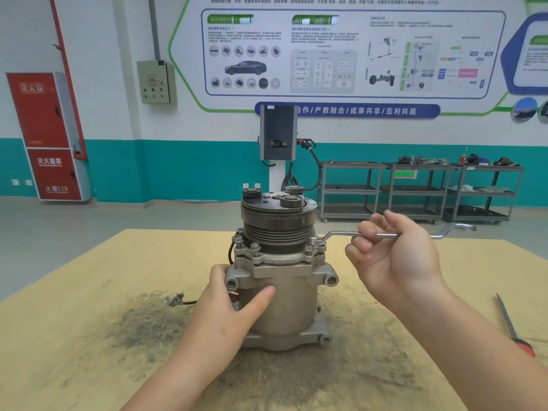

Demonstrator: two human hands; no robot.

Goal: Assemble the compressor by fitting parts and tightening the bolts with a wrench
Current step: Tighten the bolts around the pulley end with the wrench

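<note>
**Tightening a flange bolt with the wrench**

Standing upright at the middle of our worktop (89,292), the compressor (281,292) rests on its base with the pulley (277,223) on top. We judge it heavy and rigid, a cast metal body that will not give under force, though its smooth round side could turn or slide on the worktop when the wrench pulls. The best hold is low on the body, near the mounting ears, where the shape gives the palm something to brace against.

Our left hand (234,304) does just that: it wraps the left side of the housing, thumb stretched across the front, fingers curled out of sight behind.

Our right hand (391,256) is the working grip. Its fingers curl narrowly round the shaft of the wrench (385,234), thumb on top, holding it about level. The wrench's ring end sits on a bolt (314,243) at the right of the flange, just under the pulley. The shaft is thin, stiff steel; a hold further out would give more leverage.

A red-handled tool (514,330) lies at the worktop's right edge.
</note>
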